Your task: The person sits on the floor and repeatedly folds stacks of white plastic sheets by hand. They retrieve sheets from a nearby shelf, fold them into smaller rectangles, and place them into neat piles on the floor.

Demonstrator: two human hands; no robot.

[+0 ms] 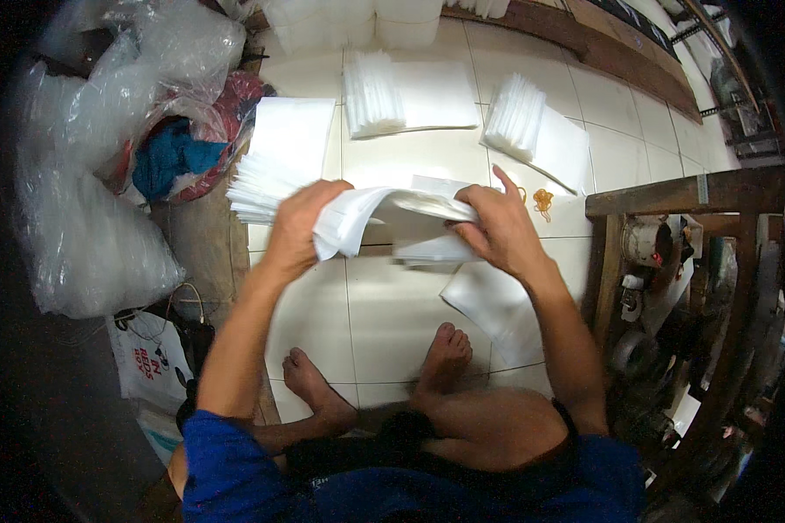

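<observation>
A bent stack of thin white sheets (pixel 355 209) spans the space between my two hands, above the tiled floor. My left hand (pixel 296 228) is closed around its left end, where the sheets droop over. At the other end my right hand (pixel 504 225) grips the edge, thumb below and index finger pointing up. Whether the sheets are paper or plastic, I cannot tell. Under the held stack, more white sheets (pixel 434 251) show, partly hidden. Another white pile (pixel 497 307) lies near my right foot. Orange rubber bands (pixel 542 203) lie just beyond my right hand.
Fanned white bundles rest on flat sheets at left (pixel 257 186), far middle (pixel 373 94) and far right (pixel 513 115). Clear plastic bags (pixel 96 209) bulge along the left. A wooden bench (pixel 672 193) borders the right, with cluttered items beneath. My bare feet (pixel 445 356) are on the tiles.
</observation>
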